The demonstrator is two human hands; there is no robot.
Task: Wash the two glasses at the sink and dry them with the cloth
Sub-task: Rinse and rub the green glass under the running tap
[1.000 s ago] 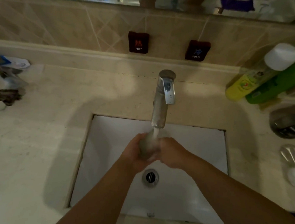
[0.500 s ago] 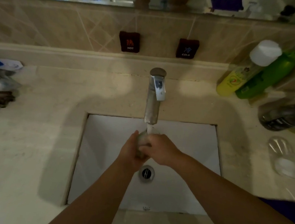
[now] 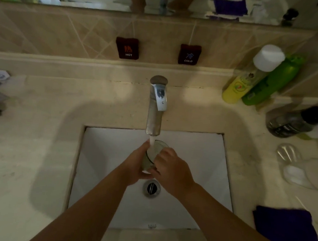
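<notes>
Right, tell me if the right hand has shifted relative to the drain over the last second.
Yes, slightly: the right hand sits a little lower, nearer the drain, than a second ago, its fingers on the glass under the faucet.

- Glass [image 3: 152, 154]: clear tumbler, held over the sink [image 3: 198, 161] basin directly under the running tap, mouth tilted up toward the spout, water falling on its rim.
- Second glass [image 3: 289, 155]: clear, lying on its side on the surface right of the sink.
- Cloth [image 3: 286, 231]: dark purple, lying bunched on the surface at near right.
</notes>
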